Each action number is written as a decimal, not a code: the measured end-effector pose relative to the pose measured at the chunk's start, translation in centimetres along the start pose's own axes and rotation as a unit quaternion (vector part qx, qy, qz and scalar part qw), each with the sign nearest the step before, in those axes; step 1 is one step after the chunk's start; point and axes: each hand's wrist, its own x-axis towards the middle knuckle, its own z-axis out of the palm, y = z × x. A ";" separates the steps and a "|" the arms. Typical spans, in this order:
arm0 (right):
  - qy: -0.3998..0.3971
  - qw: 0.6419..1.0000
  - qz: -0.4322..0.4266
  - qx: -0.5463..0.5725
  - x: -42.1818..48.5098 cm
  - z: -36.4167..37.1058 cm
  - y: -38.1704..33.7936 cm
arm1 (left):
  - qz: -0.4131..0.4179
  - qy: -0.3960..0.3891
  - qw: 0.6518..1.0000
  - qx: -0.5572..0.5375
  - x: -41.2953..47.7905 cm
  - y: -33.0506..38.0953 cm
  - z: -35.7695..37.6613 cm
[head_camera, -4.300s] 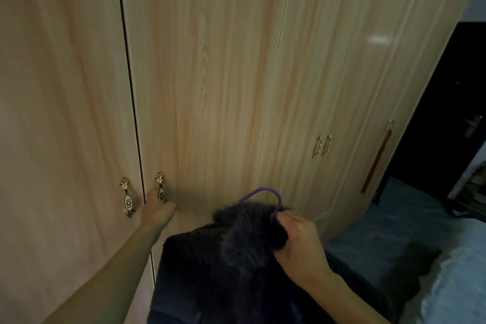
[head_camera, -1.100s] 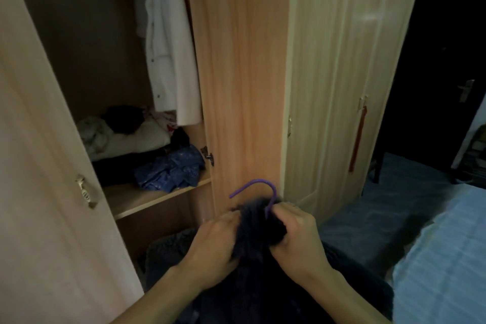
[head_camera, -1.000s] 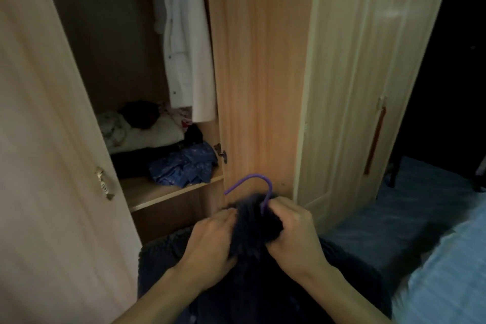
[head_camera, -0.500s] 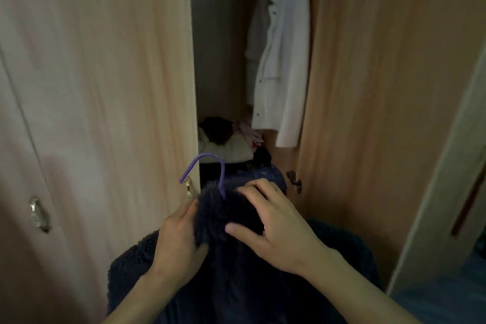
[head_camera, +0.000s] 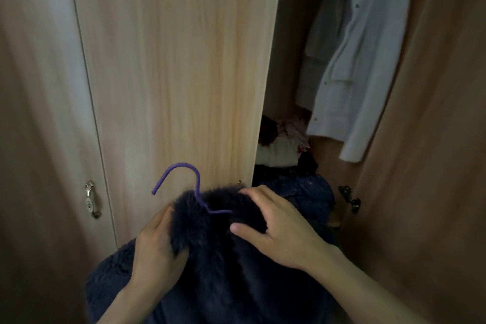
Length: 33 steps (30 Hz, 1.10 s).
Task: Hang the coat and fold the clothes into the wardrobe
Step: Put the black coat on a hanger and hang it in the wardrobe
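Fingers (head_camera: 256,192) of the left hand (head_camera: 157,252) and right hand (head_camera: 286,234) clutch one dark coat (head_camera: 223,284) on one purple hanger (head_camera: 181,164).

**Bare hands, bare forearms**

The left hand (head_camera: 157,250) and right hand (head_camera: 278,234) are uncovered. The left forearm (head_camera: 123,302) and right forearm (head_camera: 368,279) run bare from wrist to the lower edge of the view. A short nail shows on the right thumb (head_camera: 244,231).

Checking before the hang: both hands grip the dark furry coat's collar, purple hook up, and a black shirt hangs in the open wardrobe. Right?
Not quite. In the head view the shirt hanging in the wardrobe is white, not black. The rest stands: left hand and right hand grip the coat at its collar, purple hook up.
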 end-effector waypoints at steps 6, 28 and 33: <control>-0.019 0.999 -0.022 0.022 3.3 1.9 1.4 | -0.048 0.044 0.997 0.046 0.2 -2.1 0.0; -0.008 0.962 0.059 0.265 16.5 0.0 17.9 | -0.045 0.163 0.980 0.100 2.7 4.1 5.9; 0.000 0.944 0.047 0.326 16.1 0.5 17.2 | -0.053 0.176 0.974 0.131 2.2 4.9 6.1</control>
